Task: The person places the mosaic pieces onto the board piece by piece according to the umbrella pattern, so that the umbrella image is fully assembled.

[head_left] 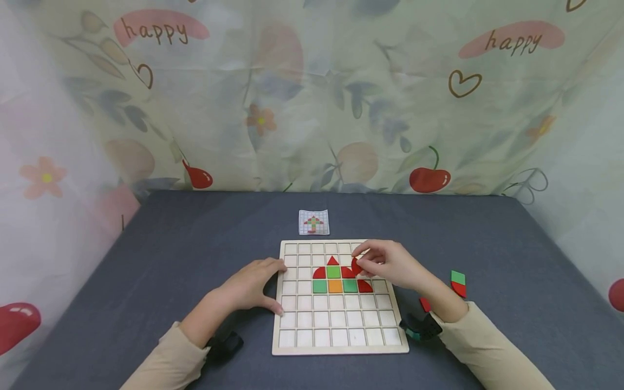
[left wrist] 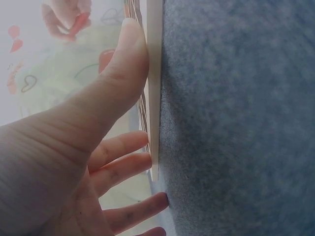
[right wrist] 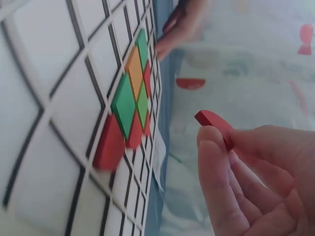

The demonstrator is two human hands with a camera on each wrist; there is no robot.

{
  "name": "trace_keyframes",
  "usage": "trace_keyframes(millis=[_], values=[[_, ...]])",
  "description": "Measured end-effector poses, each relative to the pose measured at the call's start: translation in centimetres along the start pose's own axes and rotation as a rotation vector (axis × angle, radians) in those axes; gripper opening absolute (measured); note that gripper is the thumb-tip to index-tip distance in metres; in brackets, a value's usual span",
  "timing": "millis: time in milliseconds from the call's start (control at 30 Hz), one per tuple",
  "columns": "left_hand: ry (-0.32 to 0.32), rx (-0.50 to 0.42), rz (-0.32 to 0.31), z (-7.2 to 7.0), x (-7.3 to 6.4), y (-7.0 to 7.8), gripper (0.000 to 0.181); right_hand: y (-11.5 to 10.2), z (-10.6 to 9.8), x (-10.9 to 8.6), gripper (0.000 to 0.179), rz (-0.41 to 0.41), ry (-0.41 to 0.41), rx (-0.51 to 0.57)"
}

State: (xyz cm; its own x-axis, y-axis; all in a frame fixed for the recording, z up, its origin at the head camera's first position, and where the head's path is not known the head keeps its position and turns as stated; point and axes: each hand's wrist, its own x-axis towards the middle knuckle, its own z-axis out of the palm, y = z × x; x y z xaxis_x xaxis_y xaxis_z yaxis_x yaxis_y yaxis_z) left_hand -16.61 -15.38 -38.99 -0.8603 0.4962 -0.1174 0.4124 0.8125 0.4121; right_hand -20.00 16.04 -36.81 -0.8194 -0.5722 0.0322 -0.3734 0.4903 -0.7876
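Observation:
A pale wooden grid board (head_left: 339, 350) lies flat on the table. Between thumb and fingertips, my right hand (head_left: 392, 264) pinches a red piece with a curved edge (right wrist: 216, 123), held above the board's upper right part. Several flat pieces sit in the squares: a red triangle (head_left: 332, 261) on top, green squares (head_left: 319, 286), an orange square (head_left: 335, 286) and red round-edged pieces (head_left: 365, 286). At the board's left edge, my left hand (head_left: 246, 287) rests with thumb and fingers spread along the rim, as the left wrist view also shows.
Behind the board lies a small card (head_left: 314, 229) printed with a coloured grid pattern. To the right, by the right forearm, are a loose green piece (head_left: 458, 277) and red pieces (head_left: 459, 289) on the dark cloth (head_left: 219, 227). A patterned curtain (head_left: 312, 135) hangs behind.

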Motion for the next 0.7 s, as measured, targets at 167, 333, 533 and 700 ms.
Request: trace_keyframes(millis=[167,333,533,700], values=[[-0.003,-0.015,-0.01,0.0,-0.1,0.2,0.083,-0.5,1.4,0.9,0.012,-0.01,-0.033,0.007],[-0.007,-0.022,-0.016,-0.1,-0.1,0.2,0.083,-1.4,3.0,1.9,0.006,-0.056,-0.051,-0.025],[-0.005,-0.012,-0.006,-0.1,0.0,0.2,0.082,-2.5,4.6,3.0,0.003,-0.069,-0.068,-0.067],[-0.002,-0.01,0.005,-0.1,-0.1,0.1,0.082,-2.8,5.7,3.9,0.004,-0.052,-0.06,-0.095]])
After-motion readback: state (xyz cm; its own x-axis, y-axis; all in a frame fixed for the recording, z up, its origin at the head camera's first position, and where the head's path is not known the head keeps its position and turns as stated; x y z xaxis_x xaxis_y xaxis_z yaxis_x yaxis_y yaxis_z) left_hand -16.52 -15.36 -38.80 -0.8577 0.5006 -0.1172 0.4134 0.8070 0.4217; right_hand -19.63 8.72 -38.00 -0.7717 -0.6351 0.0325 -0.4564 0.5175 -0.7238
